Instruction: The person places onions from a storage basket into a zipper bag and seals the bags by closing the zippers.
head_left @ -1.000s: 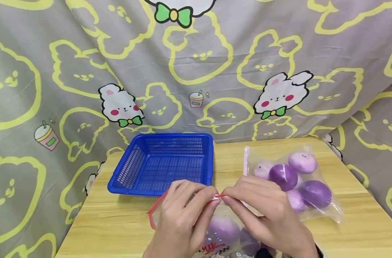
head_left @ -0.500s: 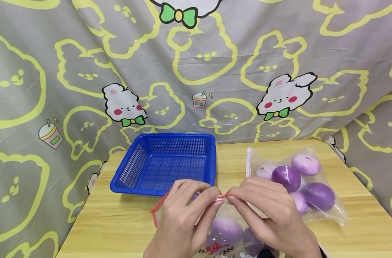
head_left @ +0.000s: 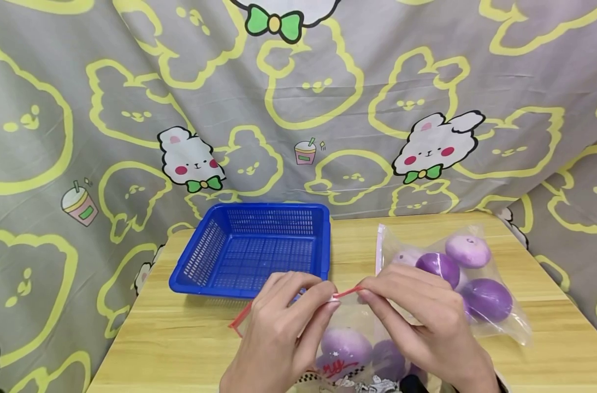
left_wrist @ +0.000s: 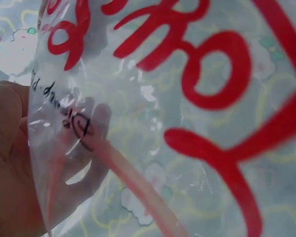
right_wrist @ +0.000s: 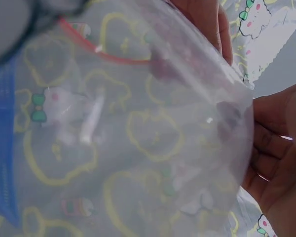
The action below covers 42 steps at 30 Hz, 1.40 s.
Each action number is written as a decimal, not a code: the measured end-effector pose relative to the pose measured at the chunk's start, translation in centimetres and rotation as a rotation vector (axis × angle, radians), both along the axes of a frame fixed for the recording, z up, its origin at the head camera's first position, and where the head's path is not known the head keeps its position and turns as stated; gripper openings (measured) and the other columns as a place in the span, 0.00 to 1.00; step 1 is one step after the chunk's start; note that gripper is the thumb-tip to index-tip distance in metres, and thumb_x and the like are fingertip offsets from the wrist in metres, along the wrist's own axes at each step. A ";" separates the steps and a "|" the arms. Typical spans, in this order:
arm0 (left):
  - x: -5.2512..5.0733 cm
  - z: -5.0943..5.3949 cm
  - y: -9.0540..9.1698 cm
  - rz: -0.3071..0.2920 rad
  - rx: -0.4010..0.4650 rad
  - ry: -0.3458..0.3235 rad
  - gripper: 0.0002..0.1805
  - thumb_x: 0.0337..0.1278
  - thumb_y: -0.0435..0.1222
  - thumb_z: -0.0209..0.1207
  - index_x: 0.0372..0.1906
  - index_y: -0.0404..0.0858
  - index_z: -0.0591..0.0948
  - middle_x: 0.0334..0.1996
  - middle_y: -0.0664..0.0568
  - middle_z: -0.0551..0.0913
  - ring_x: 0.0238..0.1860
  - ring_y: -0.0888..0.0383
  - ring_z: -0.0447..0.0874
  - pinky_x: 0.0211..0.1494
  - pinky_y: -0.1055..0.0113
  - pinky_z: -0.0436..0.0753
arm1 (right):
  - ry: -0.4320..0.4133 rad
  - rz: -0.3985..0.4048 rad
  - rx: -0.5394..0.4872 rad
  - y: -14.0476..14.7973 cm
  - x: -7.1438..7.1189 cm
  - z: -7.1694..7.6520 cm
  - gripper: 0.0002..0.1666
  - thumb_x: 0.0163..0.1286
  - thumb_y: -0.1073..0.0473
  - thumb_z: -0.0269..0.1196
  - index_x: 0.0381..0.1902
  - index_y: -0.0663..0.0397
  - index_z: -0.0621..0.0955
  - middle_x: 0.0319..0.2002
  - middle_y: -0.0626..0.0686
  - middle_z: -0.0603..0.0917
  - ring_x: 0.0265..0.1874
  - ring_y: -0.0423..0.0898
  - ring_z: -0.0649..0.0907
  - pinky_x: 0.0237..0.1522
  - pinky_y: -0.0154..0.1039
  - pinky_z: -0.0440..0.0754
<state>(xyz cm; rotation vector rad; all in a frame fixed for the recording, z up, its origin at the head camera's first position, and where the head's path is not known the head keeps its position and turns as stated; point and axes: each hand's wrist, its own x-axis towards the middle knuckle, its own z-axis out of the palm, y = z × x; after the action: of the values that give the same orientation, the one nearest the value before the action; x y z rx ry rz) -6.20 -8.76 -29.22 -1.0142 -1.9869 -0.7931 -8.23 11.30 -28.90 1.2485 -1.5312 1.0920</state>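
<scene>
A clear plastic bag (head_left: 357, 319) with a red-edged mouth and red lettering hangs below both hands in the head view. Several purple, onion-like round things (head_left: 346, 345) show through its film. My left hand (head_left: 278, 333) pinches a small white piece, perhaps a slider, on the red strip (head_left: 348, 292) between thumb and forefinger. To its right, my right hand (head_left: 428, 327) pinches the same strip, the fingertips a short gap apart. In the left wrist view, the film (left_wrist: 138, 98) partly covers a hand (left_wrist: 54, 163). Film (right_wrist: 138, 108) also fills much of the right wrist view.
A blue perforated basket (head_left: 180, 278) stands behind the left hand with nothing in it. At the right lies a second clear bag (head_left: 516, 327) holding several purple round things (head_left: 467, 251). All this is on a wooden table (head_left: 146, 338), with a patterned grey cloth (head_left: 259, 82) behind.
My right hand has moved to the right, away from the left hand, so more red strip shows between the fingertips. The left hand keeps its pinch. The view has shifted slightly.
</scene>
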 end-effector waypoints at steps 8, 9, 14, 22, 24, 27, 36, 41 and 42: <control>-0.4 -0.4 -0.1 0.024 -0.026 -0.035 0.07 0.71 0.37 0.57 0.39 0.42 0.84 0.36 0.55 0.83 0.38 0.60 0.82 0.45 0.66 0.80 | -0.063 -0.070 -0.013 1.0 -0.3 -0.3 0.10 0.71 0.64 0.63 0.33 0.67 0.85 0.26 0.53 0.85 0.26 0.41 0.80 0.29 0.28 0.75; -0.5 -0.4 -0.1 0.029 -0.030 -0.041 0.07 0.70 0.37 0.57 0.39 0.42 0.85 0.36 0.55 0.83 0.38 0.60 0.82 0.45 0.66 0.80 | -0.074 -0.077 -0.020 1.1 -0.3 -0.3 0.10 0.71 0.64 0.63 0.33 0.68 0.85 0.26 0.53 0.85 0.26 0.41 0.81 0.30 0.28 0.76; -0.7 -0.6 -0.3 0.047 -0.049 -0.092 0.06 0.69 0.37 0.59 0.41 0.43 0.85 0.37 0.57 0.84 0.38 0.62 0.81 0.43 0.68 0.79 | -0.092 -0.107 -0.070 1.6 -0.6 -0.4 0.10 0.69 0.64 0.65 0.32 0.70 0.85 0.25 0.54 0.85 0.26 0.41 0.82 0.32 0.27 0.77; -0.8 -0.9 -0.4 0.059 -0.061 -0.143 0.05 0.68 0.37 0.60 0.41 0.44 0.86 0.38 0.59 0.84 0.39 0.63 0.81 0.43 0.71 0.79 | -0.109 -0.179 -0.094 2.4 -0.9 -0.5 0.11 0.68 0.62 0.66 0.31 0.69 0.86 0.25 0.54 0.86 0.27 0.41 0.84 0.35 0.25 0.78; -0.9 -0.9 -0.5 0.059 -0.062 -0.142 0.05 0.69 0.37 0.59 0.41 0.44 0.86 0.37 0.59 0.84 0.38 0.64 0.81 0.42 0.71 0.79 | -0.115 -0.191 -0.095 2.5 -1.0 -0.5 0.12 0.68 0.62 0.67 0.30 0.69 0.86 0.25 0.54 0.86 0.27 0.40 0.84 0.35 0.25 0.78; -1.1 -1.0 -0.4 0.054 -0.062 -0.137 0.06 0.69 0.37 0.59 0.40 0.44 0.86 0.37 0.59 0.84 0.37 0.64 0.81 0.41 0.71 0.79 | -0.125 -0.208 -0.099 2.8 -1.1 -0.6 0.12 0.68 0.62 0.67 0.30 0.69 0.86 0.25 0.54 0.86 0.27 0.40 0.84 0.37 0.24 0.79; -1.3 -1.1 -0.6 0.061 -0.075 -0.138 0.06 0.69 0.37 0.59 0.40 0.44 0.86 0.36 0.59 0.84 0.36 0.64 0.81 0.40 0.71 0.79 | -0.155 -0.275 -0.095 3.7 -1.3 -0.8 0.12 0.69 0.62 0.65 0.31 0.69 0.85 0.24 0.53 0.85 0.26 0.39 0.83 0.36 0.23 0.78; -1.4 -1.3 -0.7 0.078 -0.102 -0.157 0.06 0.69 0.38 0.59 0.40 0.45 0.86 0.37 0.60 0.84 0.36 0.64 0.82 0.40 0.70 0.80 | -0.199 -0.362 -0.080 4.1 -1.6 -1.1 0.17 0.72 0.56 0.63 0.31 0.66 0.85 0.23 0.53 0.85 0.26 0.36 0.82 0.35 0.22 0.76; -1.4 -1.3 -0.7 0.084 -0.107 -0.171 0.06 0.69 0.38 0.59 0.40 0.45 0.86 0.37 0.60 0.84 0.37 0.65 0.82 0.40 0.70 0.80 | -0.207 -0.370 -0.076 4.2 -1.8 -1.2 0.18 0.73 0.55 0.63 0.31 0.66 0.85 0.23 0.53 0.85 0.27 0.36 0.82 0.35 0.22 0.76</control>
<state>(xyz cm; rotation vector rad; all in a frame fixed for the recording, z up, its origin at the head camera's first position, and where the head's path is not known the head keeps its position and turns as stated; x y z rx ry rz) -7.59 -9.47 -30.56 -0.9426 -2.2233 -0.7563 -9.99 15.47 -30.15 0.7764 -1.7725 1.0441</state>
